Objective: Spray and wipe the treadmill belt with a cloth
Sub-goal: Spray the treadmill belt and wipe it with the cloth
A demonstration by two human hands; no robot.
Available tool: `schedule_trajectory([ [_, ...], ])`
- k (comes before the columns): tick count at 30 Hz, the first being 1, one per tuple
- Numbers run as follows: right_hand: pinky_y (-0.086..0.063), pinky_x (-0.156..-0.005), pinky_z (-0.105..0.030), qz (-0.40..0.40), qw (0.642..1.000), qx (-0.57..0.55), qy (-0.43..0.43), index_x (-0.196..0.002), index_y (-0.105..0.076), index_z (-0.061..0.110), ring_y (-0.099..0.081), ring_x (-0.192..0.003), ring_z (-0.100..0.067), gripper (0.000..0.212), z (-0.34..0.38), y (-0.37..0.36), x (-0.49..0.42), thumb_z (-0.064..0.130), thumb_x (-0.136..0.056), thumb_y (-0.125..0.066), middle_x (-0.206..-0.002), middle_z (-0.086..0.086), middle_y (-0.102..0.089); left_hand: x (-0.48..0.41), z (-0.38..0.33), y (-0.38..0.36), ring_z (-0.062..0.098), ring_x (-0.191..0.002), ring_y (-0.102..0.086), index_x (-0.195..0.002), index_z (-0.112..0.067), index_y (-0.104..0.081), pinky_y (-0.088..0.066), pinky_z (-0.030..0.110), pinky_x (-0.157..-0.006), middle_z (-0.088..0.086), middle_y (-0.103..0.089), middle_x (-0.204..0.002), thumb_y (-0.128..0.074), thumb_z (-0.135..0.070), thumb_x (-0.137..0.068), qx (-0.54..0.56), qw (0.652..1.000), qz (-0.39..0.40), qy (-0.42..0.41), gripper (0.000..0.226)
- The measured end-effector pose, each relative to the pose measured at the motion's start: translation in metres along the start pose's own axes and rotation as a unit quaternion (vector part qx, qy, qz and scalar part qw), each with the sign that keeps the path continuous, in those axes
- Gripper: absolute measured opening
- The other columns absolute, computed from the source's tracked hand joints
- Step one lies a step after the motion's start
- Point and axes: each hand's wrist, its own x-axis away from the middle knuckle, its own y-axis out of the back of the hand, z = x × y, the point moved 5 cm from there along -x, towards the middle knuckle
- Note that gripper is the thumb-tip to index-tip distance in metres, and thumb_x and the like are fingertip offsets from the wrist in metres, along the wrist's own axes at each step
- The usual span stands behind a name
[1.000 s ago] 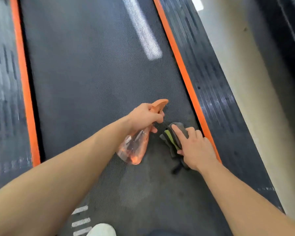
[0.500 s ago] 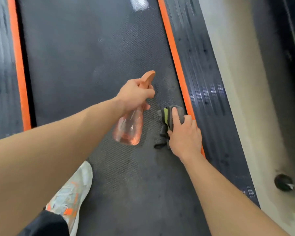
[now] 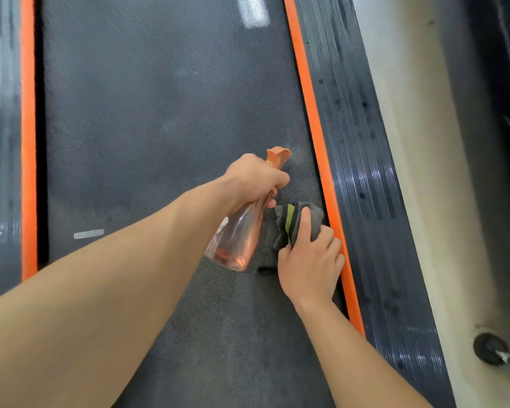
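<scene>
The dark textured treadmill belt (image 3: 159,128) fills the middle of the view. My left hand (image 3: 253,181) grips the neck of a clear spray bottle (image 3: 239,240) with pinkish liquid and an orange head, held above the belt with its nozzle pointing away from me. A faint mist hangs just past the nozzle. My right hand (image 3: 309,260) presses a grey cloth with a green stripe (image 3: 295,219) onto the belt, close to the right orange edge. My fingers lie over the cloth and cover its near part.
Orange strips (image 3: 315,136) border the belt on both sides, with ribbed black side rails (image 3: 362,160) outside them. Pale floor (image 3: 418,172) lies to the right, with a round black foot (image 3: 490,348) on it. A white mark (image 3: 89,234) shows on the belt at left.
Both hands have moved a little farther up the belt, the cloth sliding along the right edge. A shoe seen earlier at the lower left is out of view. Mist now shows at the nozzle.
</scene>
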Motion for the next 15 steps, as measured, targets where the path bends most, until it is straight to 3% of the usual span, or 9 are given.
schedule_trajectory([
  [4, -0.046, -0.075, -0.048, -0.005, 1.000, 0.001, 0.003, -0.152, -0.037, 0.020, -0.051, -0.097, -0.035, 0.079, -0.001, -0.004, 0.000, 0.034, -0.082, -0.070, -0.121, -0.019, -0.051, 0.000, 0.003, 0.002, 0.020, -0.051, -0.069, -0.080, -0.008, -0.068, -0.055, 0.027, -0.059, 0.010, -0.075, -0.080, -0.069, -0.012, -0.080, 0.021, 1.000, 0.002, 0.015, 0.004],
  [6, -0.046, -0.075, -0.048, -0.006, 1.000, 0.008, 0.002, -0.152, -0.037, 0.019, -0.051, -0.097, -0.035, 0.078, 0.000, -0.005, 0.000, 0.034, -0.082, -0.069, -0.121, -0.019, -0.052, 0.003, 0.003, 0.004, 0.018, -0.051, -0.071, -0.099, 0.001, -0.072, -0.054, 0.025, -0.059, 0.012, -0.080, -0.095, -0.070, -0.014, -0.082, 0.012, 1.000, 0.018, 0.020, 0.022],
  [8, -0.046, -0.075, -0.048, -0.005, 1.000, 0.015, -0.001, -0.152, -0.038, 0.019, -0.051, -0.097, -0.036, 0.078, 0.002, -0.004, 0.000, 0.034, -0.081, -0.069, -0.121, -0.020, -0.051, 0.007, 0.005, 0.005, 0.017, -0.052, -0.072, -0.108, 0.000, -0.071, -0.052, 0.024, -0.058, 0.007, -0.077, -0.094, -0.072, -0.015, -0.083, 0.012, 0.999, 0.022, 0.021, 0.030],
  [12, -0.047, -0.077, -0.050, -0.009, 1.000, 0.000, -0.012, -0.150, -0.041, 0.019, -0.052, -0.101, -0.036, 0.078, 0.004, 0.001, 0.000, 0.030, -0.079, -0.074, -0.122, -0.020, -0.051, 0.017, 0.018, 0.018, 0.018, -0.051, -0.071, -0.086, -0.014, -0.068, -0.052, 0.024, -0.056, 0.003, -0.071, -0.078, -0.071, -0.016, -0.079, 0.046, 0.998, -0.033, 0.037, 0.008],
  [15, -0.047, -0.083, -0.052, -0.017, 0.999, -0.032, -0.011, -0.148, -0.042, 0.020, -0.052, -0.103, -0.037, 0.078, 0.004, 0.003, -0.002, 0.024, -0.077, -0.075, -0.121, -0.019, -0.051, 0.026, 0.032, 0.029, 0.016, -0.061, -0.075, -0.075, -0.019, -0.064, -0.057, 0.026, -0.070, 0.004, -0.078, -0.071, -0.069, -0.023, -0.076, -0.005, 0.996, -0.070, 0.054, 0.007],
])
